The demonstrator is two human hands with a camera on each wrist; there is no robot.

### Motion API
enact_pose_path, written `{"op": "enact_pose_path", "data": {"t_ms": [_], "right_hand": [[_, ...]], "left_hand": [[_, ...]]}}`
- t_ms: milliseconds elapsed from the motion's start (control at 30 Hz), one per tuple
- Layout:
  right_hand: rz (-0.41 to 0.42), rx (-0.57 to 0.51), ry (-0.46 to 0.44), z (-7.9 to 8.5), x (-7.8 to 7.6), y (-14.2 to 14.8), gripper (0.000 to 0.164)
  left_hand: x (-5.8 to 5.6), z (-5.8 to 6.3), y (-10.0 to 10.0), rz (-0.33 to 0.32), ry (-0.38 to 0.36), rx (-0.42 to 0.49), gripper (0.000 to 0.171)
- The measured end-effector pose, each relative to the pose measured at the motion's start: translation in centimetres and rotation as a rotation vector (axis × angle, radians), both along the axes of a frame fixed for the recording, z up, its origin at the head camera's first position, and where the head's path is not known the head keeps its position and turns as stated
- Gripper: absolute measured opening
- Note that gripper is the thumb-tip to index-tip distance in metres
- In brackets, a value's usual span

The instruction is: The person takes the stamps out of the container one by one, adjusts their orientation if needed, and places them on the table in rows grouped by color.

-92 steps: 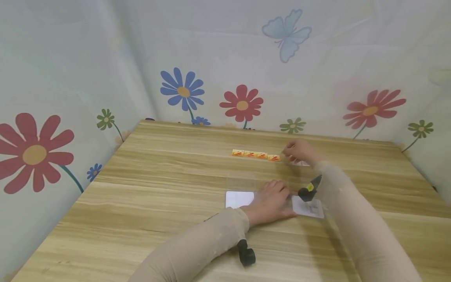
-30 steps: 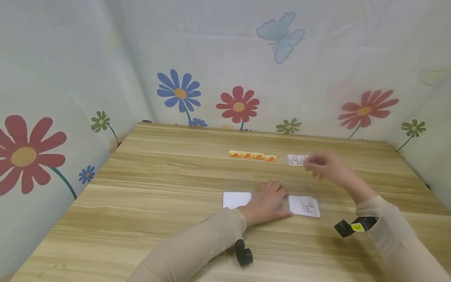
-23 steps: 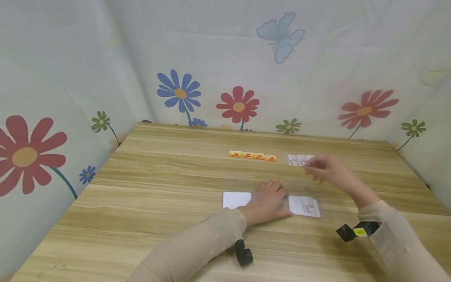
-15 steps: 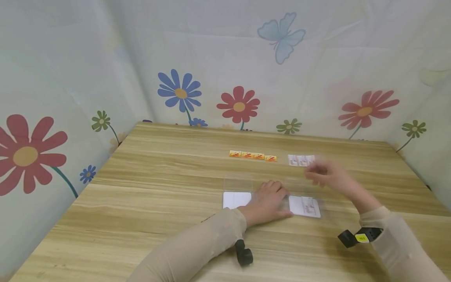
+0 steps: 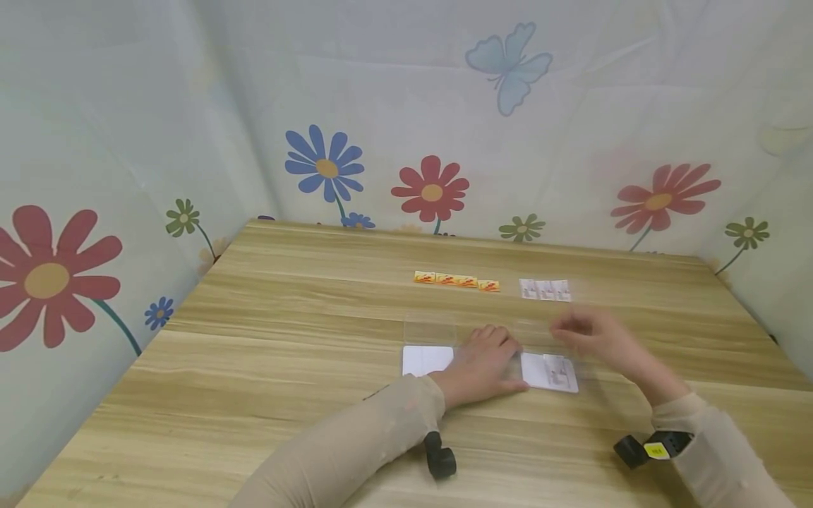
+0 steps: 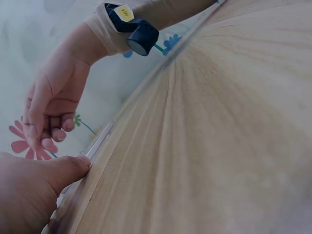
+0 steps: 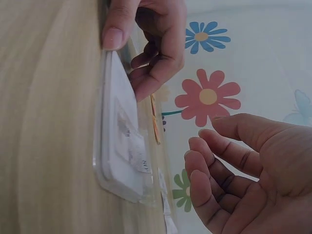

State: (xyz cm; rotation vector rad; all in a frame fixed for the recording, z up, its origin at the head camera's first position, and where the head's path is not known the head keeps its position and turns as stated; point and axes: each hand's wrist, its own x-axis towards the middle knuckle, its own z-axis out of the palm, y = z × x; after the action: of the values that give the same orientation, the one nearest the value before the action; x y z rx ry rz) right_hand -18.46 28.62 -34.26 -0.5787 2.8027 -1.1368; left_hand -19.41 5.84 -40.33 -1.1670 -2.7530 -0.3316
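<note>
My left hand (image 5: 485, 363) lies between two flat white cases. Its thumb and fingers grip the left end of the right white case (image 5: 535, 370); the thumb (image 6: 68, 170) touches the near edge. On that case's right half sits a small white packet (image 5: 559, 372) with faint print, also visible in the right wrist view as a clear-wrapped packet (image 7: 130, 141). Just above and behind the case my right hand (image 5: 593, 339) hovers, fingers loosely curled; no object shows between its fingers (image 7: 201, 187). My left hand partly covers the left white case (image 5: 425, 358).
Clear lids stand open behind the cases, one being the left lid (image 5: 430, 329). Farther back lie a row of several orange-and-yellow packets (image 5: 447, 280) and three white printed packets (image 5: 545, 290). A floral curtain (image 5: 381, 85) borders the wooden table (image 5: 286, 310).
My right hand has come from the back row toward me, to above the right case, bringing all three white packets into sight. My left hand keeps its place.
</note>
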Motion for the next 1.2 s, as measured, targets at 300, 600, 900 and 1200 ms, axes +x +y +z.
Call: {"op": "enact_pose_path", "data": {"t_ms": [300,600,900,1200], "right_hand": [[-0.030,0.035,-0.010,-1.3,1.0,0.6,0.019],[-0.042,0.048,0.061,-2.5,1.9,1.1,0.014],[-0.043,0.035,0.138,-3.1,2.3,1.1,0.011],[-0.063,0.106,0.111,-3.0,2.0,0.7,0.010]], "left_hand": [[0.2,-0.3,0.2,-0.008,-0.015,0.001,0.055],[0.2,-0.4,0.5,-0.010,-0.018,-0.006,0.056],[0.3,-0.4,0.5,-0.008,-0.014,-0.006,0.056],[0.0,-0.3,0.4,0.008,-0.001,-0.010,0.057]]}}
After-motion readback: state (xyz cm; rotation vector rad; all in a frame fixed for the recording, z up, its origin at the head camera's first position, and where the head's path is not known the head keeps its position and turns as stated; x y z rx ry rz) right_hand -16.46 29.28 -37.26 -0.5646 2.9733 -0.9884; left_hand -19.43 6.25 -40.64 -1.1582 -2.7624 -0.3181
